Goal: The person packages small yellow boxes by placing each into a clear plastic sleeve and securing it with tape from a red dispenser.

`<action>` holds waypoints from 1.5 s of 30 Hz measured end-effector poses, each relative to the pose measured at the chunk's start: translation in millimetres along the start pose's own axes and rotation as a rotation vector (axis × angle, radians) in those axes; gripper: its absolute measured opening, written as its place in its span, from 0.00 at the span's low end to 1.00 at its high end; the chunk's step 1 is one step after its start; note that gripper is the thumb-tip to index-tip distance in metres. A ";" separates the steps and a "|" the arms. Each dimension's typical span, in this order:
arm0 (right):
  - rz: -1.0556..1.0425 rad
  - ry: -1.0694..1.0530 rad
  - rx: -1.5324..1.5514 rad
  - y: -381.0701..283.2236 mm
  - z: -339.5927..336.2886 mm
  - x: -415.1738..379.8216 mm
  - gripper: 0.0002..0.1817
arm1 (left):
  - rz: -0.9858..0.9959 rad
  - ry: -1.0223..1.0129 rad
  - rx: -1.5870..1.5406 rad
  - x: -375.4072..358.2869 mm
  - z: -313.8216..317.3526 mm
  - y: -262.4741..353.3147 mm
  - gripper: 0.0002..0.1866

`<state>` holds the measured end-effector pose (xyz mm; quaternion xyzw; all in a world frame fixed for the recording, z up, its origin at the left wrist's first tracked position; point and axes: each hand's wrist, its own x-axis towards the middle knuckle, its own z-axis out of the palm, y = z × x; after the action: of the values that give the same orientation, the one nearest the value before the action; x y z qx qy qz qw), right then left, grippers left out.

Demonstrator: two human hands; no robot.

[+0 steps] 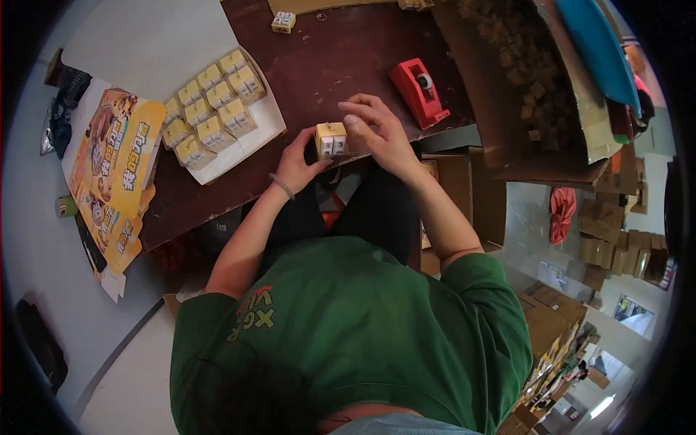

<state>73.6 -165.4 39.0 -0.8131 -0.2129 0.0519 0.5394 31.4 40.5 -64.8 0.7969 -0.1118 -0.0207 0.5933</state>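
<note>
My left hand [296, 164] grips a small yellow-topped white box [331, 139] near the table's front edge, thumb in front and fingers behind its left side. Dark printed squares show on the box's front face. Just right of it, my right hand [383, 138] is open with fingers apart, its fingertips close to the box's top right corner. To the left, a white display tray [239, 154] holds rows of similar small boxes [210, 130]. A red tape dispenser [419, 93] stands beyond my right hand.
A printed orange carton [116, 167] leans at the table's left. Another small box [283, 22] sits at the far side of the dark red table [341, 58]. At right, a large cardboard box [500, 109] contains many small brown pieces. An open carton [487, 196] stands below the edge.
</note>
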 end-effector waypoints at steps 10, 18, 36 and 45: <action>-0.127 -0.036 -0.172 12.0 12.6 -3.4 0.22 | -0.009 -0.017 0.040 2.4 -2.0 6.8 0.32; 0.538 -0.034 0.749 32.5 27.8 -11.4 0.18 | 0.009 0.007 0.071 0.9 1.2 13.0 0.34; -0.139 0.066 -0.200 1.5 26.0 -3.4 0.15 | -0.138 -0.152 -0.610 24.9 -2.4 18.0 0.15; 0.132 -0.087 0.152 22.7 32.0 6.6 0.10 | -0.043 -0.212 -0.888 6.9 -9.9 14.5 0.35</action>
<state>76.1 -142.8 6.4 -0.7792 -0.1775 0.1385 0.5850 37.6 44.5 -47.4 0.4608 -0.1358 -0.1603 0.8623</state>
